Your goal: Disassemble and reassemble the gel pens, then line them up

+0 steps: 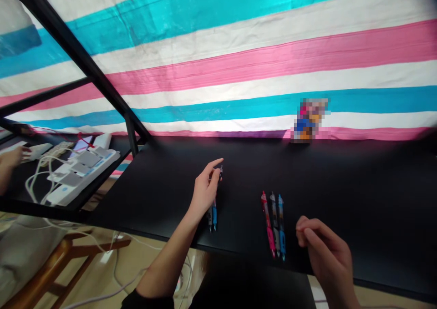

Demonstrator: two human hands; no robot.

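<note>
On the table [382, 218], probably light, stiff, slick pens [275, 225] are best pinched mid-barrel; grip by the left hand [205, 191] cannot be told, while the right hand [329, 250] is loosely closed.

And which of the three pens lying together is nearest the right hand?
The blue pen, rightmost of the trio; the black pen lies between it and the pink pen.

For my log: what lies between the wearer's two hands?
Three pens, pink, gray and blue, lie side by side on the table in the head view.
</note>
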